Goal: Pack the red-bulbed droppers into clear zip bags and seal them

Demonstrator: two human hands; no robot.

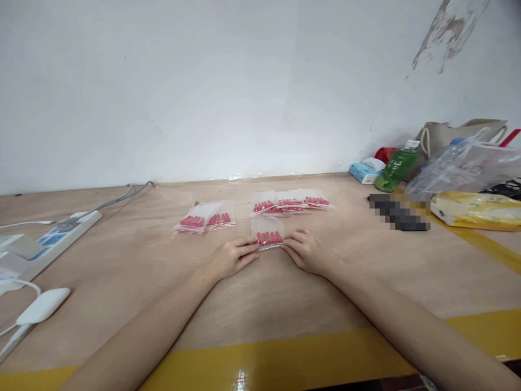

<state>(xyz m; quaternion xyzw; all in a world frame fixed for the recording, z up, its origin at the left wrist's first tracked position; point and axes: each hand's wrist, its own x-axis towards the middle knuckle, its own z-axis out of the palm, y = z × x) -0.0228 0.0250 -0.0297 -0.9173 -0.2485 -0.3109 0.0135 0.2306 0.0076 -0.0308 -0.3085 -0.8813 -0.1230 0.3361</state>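
Observation:
A small clear bag of red pieces point(268, 234) lies on the wooden table point(260, 293) in the middle. My left hand point(232, 258) pinches its left edge and my right hand point(306, 251) pinches its right edge, the fingers of both curled closed on the plastic. Behind it lies a row of similar bags with red pieces point(295, 203). Another small stack of such bags point(204, 220) rests to the left of them.
A white power strip point(61, 236) with cables and a white charger point(43, 306) sit at the left. At the right are a green bottle point(396, 165), a tissue pack point(363, 172), plastic bags point(468, 163) and a yellow packet point(478, 209). Yellow tape point(260, 364) edges the table's front.

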